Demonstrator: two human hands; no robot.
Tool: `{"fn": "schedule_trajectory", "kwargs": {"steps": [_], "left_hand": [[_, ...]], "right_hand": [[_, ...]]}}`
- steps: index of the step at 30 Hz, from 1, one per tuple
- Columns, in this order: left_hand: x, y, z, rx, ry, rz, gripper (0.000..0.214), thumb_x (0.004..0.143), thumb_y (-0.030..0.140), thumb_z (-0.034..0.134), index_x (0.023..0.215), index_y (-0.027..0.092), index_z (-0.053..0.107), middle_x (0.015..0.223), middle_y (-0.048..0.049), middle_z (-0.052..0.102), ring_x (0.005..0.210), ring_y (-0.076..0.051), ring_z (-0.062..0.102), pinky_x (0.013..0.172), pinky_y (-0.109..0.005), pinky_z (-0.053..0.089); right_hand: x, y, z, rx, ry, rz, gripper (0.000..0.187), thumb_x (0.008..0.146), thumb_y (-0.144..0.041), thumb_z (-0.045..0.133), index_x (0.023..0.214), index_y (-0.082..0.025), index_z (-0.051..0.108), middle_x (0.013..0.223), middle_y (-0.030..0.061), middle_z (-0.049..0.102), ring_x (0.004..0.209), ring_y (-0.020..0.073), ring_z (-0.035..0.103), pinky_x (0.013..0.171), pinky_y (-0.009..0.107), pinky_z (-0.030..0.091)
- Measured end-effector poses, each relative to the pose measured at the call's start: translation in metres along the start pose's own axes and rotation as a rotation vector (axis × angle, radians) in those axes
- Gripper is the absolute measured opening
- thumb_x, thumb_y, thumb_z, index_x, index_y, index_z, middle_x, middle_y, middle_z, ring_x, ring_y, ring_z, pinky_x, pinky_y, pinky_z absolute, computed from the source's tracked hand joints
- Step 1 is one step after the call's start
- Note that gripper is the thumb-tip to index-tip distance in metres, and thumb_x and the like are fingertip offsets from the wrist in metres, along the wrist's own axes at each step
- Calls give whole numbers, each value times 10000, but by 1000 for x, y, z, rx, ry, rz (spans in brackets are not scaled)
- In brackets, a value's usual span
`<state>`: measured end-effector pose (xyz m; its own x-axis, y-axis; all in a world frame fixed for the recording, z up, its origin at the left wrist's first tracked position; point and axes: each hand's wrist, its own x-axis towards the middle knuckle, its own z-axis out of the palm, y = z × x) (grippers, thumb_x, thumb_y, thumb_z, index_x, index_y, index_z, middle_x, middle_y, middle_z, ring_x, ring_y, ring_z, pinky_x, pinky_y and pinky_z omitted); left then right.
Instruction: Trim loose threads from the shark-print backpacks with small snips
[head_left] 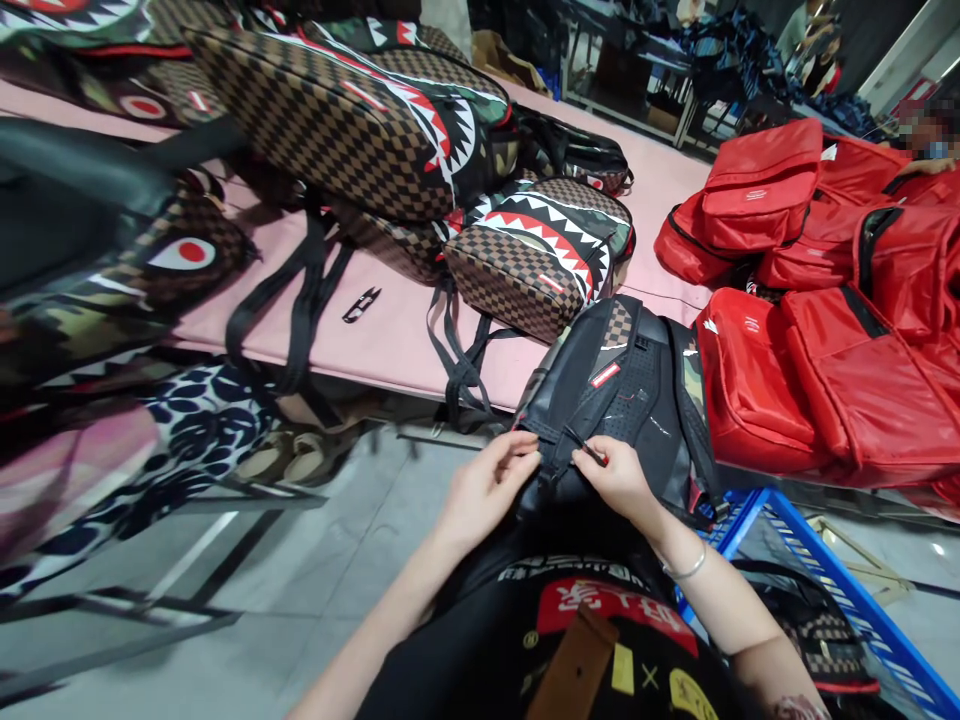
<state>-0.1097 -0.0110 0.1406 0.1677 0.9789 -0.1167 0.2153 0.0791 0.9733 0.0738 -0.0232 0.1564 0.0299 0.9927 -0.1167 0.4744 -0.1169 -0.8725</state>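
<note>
A black backpack (630, 390) with a mesh back panel and a small red label leans against the pink table's edge, its lower part on my lap. My left hand (487, 485) pinches the bag's black strap or edge at its lower left. My right hand (615, 475) is closed on a thin dark strap or thread with a small red-tipped piece near the bag's lower middle. Both hands sit close together on the bag.
Checkered shark-mouth backpacks (360, 120) (540, 250) lie piled on the pink table (390, 340), with small thread snips (361, 304) beside them. Red bags (825, 360) are stacked at right. A blue crate (847, 590) stands by my right arm. Another person sits at far upper right.
</note>
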Motion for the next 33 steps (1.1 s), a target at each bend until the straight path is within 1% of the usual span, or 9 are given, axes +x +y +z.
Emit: {"fn": "schedule_trajectory", "kwargs": {"steps": [3,5,7,12,15,17,20,28,33], "left_hand": [[-5,11,11,-225,-125,-96,446,677,385,655,1071,188,584,948,-74,668,901,-210,620,796,-314,498],[-6,18,12,-308,-145,-119,452,649,341,687,1064,192,589,933,-63,660,889,-200,619,801,-312,498],[-5,24,11,-324,-141,-107,455,613,306,717,1041,200,604,924,-51,655,878,-196,615,796,-310,501],[1,37,11,-300,-194,-59,421,591,266,737,996,209,637,938,-44,657,878,-195,608,781,-301,501],[2,43,13,-315,-205,-40,421,596,258,739,1001,203,636,929,-36,654,868,-181,603,772,-283,497],[1,46,15,-309,-208,-41,427,609,260,735,1015,188,625,899,-32,645,831,-166,598,751,-272,495],[0,49,19,-298,-208,-38,421,623,260,729,1017,163,616,857,-28,630,795,-145,583,739,-256,485],[-4,49,24,-278,-215,-41,408,639,238,722,1024,172,606,848,-20,625,780,-140,580,731,-250,466],[-5,48,26,-241,-192,-22,402,644,234,722,1025,175,607,868,-24,621,784,-139,578,727,-245,459]], "right_hand": [[4,-2,4,231,-28,34,286,761,-402,513,582,-180,492,482,-55,363,457,77,319,463,213,241],[3,-3,4,395,-67,104,306,748,-450,528,602,-188,468,444,-77,305,392,61,249,411,209,203],[-1,-6,1,456,-66,124,305,738,-464,549,632,-190,470,451,-83,311,379,56,239,396,206,195],[-24,-12,-22,264,107,-25,151,812,-336,531,899,-213,522,550,-70,395,483,82,362,473,202,279],[-39,-10,-39,80,86,-171,132,837,-309,527,928,-215,548,592,-47,491,509,95,437,493,211,329],[-44,-6,-47,-28,69,-319,150,822,-291,562,943,-203,579,736,5,612,612,120,544,553,224,399],[-46,0,-51,-116,90,-470,187,822,-271,572,991,-193,593,850,44,665,709,142,609,614,230,455],[-40,-2,-57,-236,13,-530,190,848,-283,543,1006,-196,602,873,50,681,748,144,635,662,231,497],[-40,4,-58,-257,13,-546,168,856,-272,533,977,-192,616,880,60,688,774,152,645,703,242,505]]}}
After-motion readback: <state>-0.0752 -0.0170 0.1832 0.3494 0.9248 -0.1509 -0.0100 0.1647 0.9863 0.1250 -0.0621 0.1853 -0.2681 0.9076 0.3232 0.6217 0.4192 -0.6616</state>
